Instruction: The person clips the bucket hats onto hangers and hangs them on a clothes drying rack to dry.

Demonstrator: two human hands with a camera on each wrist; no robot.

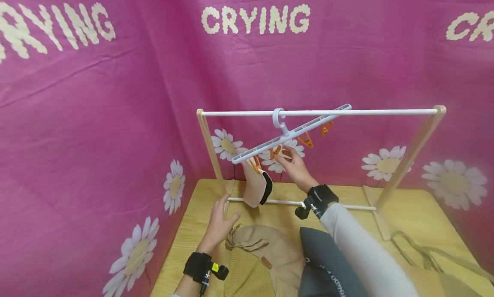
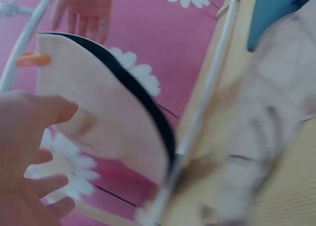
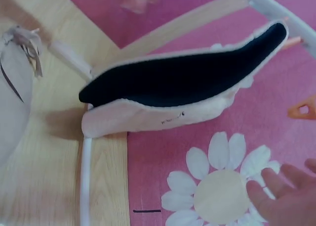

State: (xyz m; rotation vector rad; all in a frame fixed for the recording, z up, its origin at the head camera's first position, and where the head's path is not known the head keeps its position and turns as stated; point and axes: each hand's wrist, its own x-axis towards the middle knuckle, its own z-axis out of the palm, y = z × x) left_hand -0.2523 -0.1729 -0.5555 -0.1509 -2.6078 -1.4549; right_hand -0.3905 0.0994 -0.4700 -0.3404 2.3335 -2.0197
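A pale pink hat [image 1: 254,187] with a dark lining [image 3: 173,80] hangs by an orange clip [image 1: 255,164] from the left end of a light grey clip hanger [image 1: 308,126]. The hanger's hook sits over the white top rail [image 1: 378,112] of a small rack. My right hand [image 1: 295,166] is beside another orange clip [image 1: 275,152], its fingers spread and holding nothing; the right wrist view shows a gap between them. Lower down, my left hand [image 1: 220,222] is open near the rack's left foot, left of the hat, with nothing in its grasp.
Two more orange clips, one [image 1: 306,140] and another [image 1: 326,128], hang farther right on the hanger. On the wooden table lie a beige hat [image 1: 270,241] with ties, a mustard ribbed knit item [image 1: 247,271], a dark grey item [image 1: 324,262] with lettering and a khaki strap [image 1: 424,250].
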